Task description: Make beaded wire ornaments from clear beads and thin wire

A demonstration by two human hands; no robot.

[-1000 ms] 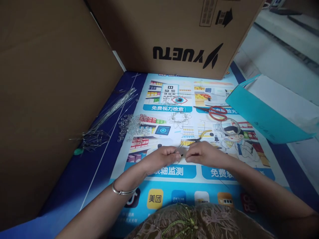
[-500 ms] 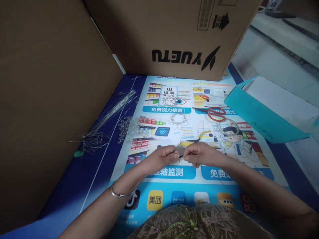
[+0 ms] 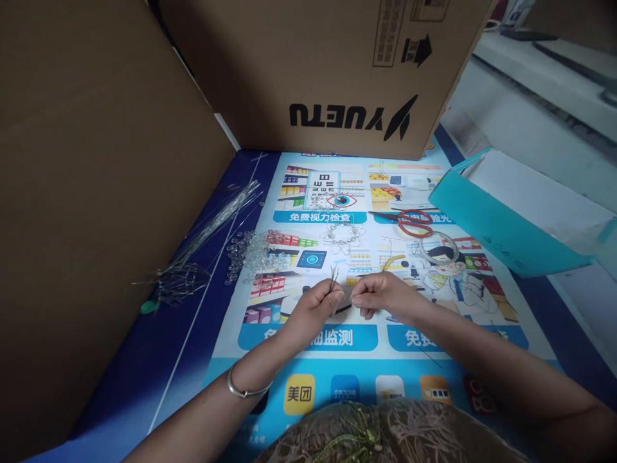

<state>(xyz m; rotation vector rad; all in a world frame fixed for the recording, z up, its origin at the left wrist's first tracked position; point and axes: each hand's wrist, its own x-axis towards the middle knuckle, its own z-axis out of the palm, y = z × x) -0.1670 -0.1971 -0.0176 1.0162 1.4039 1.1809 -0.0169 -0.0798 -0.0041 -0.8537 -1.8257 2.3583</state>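
I see 2 cardboard walls closing in the work area: a plain cardboard panel point(image 3: 96, 193) filling the left of the frame and a YUETU box point(image 3: 318, 71) across the top, printed upside down from my view. Between them lies a printed poster mat point(image 3: 337, 379) with blue borders. On its upper left sits a bundle of thin wires point(image 3: 202, 238) running diagonally from lower left to upper right, its twisted lower end beside a small green piece point(image 3: 148, 307). Just right of it is a heap of clear beads point(image 3: 253, 251), and further right a finished beaded wire flower point(image 3: 343, 233). Red-handled scissors point(image 3: 412, 222) lie in the upper middle right, with a clear ring of tape point(image 3: 438, 247) just below them and yellow-handled pliers point(image 3: 391, 262) partly hidden behind the right hand. A teal paper bag point(image 3: 501, 222) lies on its side at the right edge. Nothing stands between my view and the hands. At frame centre, the left hand point(image 3: 315, 305) pinches a few short wire strands point(image 3: 332, 283) between narrowed fingertips; their long axis runs nearly upright in the frame, free tips pointing toward the top. The right hand point(image 3: 380, 294) is closed in a pinch just beside it, fingertips almost touching the left's; I cannot tell what it grips.
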